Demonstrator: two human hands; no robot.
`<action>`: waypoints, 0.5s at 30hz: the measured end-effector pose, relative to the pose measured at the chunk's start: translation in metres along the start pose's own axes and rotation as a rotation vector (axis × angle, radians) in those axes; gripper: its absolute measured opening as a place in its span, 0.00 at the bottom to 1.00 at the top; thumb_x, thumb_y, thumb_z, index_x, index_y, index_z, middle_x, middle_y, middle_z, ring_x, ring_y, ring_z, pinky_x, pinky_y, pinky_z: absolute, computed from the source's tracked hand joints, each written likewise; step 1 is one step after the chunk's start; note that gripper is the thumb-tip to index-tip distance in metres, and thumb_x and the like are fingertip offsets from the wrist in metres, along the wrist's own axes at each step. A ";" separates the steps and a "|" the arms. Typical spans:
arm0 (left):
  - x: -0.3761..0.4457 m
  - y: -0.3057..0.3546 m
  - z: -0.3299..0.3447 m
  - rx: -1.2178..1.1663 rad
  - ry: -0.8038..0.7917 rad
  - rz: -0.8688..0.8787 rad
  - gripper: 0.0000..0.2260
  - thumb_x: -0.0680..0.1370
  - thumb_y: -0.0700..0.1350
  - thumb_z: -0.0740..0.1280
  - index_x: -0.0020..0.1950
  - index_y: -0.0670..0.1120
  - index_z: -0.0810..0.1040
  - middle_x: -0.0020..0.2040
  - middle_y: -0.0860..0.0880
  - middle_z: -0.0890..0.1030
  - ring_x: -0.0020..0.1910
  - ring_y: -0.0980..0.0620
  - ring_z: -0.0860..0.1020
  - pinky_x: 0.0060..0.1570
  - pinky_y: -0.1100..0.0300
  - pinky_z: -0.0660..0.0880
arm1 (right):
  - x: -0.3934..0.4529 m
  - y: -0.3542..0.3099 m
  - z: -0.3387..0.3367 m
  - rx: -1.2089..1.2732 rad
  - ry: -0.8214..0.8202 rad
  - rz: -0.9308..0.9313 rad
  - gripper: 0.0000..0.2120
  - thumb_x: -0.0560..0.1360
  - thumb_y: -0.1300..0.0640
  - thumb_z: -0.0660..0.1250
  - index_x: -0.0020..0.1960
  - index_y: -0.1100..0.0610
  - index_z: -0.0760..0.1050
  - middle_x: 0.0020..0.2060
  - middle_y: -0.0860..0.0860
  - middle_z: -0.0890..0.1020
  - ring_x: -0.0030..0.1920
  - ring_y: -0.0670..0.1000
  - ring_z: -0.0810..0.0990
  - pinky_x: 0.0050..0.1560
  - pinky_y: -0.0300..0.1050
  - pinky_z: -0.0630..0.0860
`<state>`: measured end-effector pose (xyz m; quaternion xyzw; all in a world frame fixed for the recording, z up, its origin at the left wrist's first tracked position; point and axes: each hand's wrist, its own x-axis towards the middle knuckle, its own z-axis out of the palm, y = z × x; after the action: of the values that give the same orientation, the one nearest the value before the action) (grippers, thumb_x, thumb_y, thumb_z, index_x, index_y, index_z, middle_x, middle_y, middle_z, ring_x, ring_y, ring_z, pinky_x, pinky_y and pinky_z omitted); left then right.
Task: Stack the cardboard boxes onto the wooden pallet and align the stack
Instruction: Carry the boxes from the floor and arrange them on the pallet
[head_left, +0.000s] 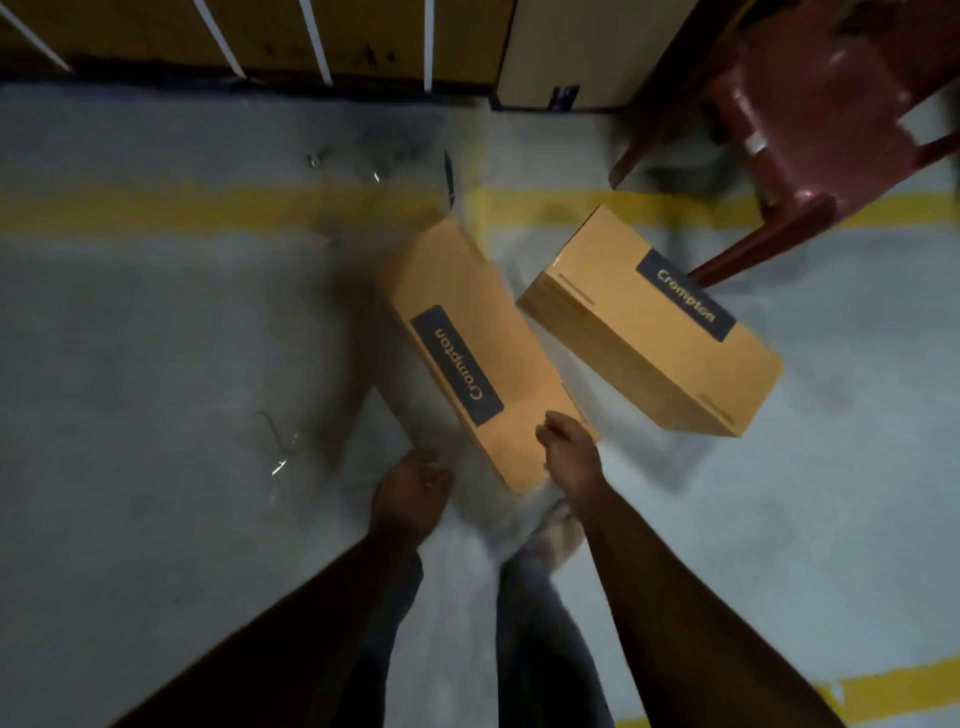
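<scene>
Two tan cardboard boxes with dark "Crompton" labels lie on the grey floor. The near box (467, 353) lies at an angle, its near end pointing at me. The second box (654, 322) lies just to its right, apart from it. My right hand (569, 447) grips the near box's near right corner with curled fingers. My left hand (415, 486) is by the near left edge of the same box, fingers curled; blur hides whether it touches. No wooden pallet is in view.
A dark red plastic chair (810, 130) stands at the top right, one leg close to the second box. Strapped brown cartons (260, 36) line the far wall. Yellow lines (156, 208) cross the floor. My legs (530, 597) are below the near box.
</scene>
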<state>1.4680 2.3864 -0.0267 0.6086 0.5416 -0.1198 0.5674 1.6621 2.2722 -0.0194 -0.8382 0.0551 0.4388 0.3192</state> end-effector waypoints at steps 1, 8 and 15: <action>0.020 0.001 0.016 0.003 -0.014 -0.022 0.22 0.73 0.57 0.64 0.63 0.48 0.79 0.56 0.44 0.85 0.53 0.46 0.83 0.58 0.51 0.80 | 0.032 0.001 0.004 -0.054 0.036 -0.024 0.20 0.84 0.56 0.66 0.75 0.56 0.73 0.75 0.54 0.74 0.74 0.56 0.71 0.76 0.54 0.67; 0.113 0.022 0.112 -0.125 0.117 -0.189 0.24 0.78 0.57 0.72 0.70 0.51 0.71 0.57 0.47 0.83 0.56 0.45 0.83 0.55 0.54 0.79 | 0.192 0.027 0.017 -0.522 0.009 -0.071 0.34 0.84 0.49 0.61 0.84 0.56 0.52 0.84 0.52 0.54 0.84 0.57 0.48 0.81 0.61 0.48; 0.160 0.016 0.159 -0.150 0.233 -0.558 0.59 0.70 0.74 0.68 0.84 0.41 0.44 0.84 0.37 0.44 0.83 0.37 0.45 0.80 0.45 0.46 | 0.188 0.061 0.026 -0.373 -0.007 -0.261 0.23 0.85 0.41 0.54 0.59 0.54 0.80 0.58 0.53 0.82 0.60 0.57 0.80 0.63 0.55 0.75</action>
<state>1.6166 2.3428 -0.1915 0.4023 0.7566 -0.1599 0.4900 1.7358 2.2748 -0.2043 -0.8813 -0.1369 0.3992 0.2127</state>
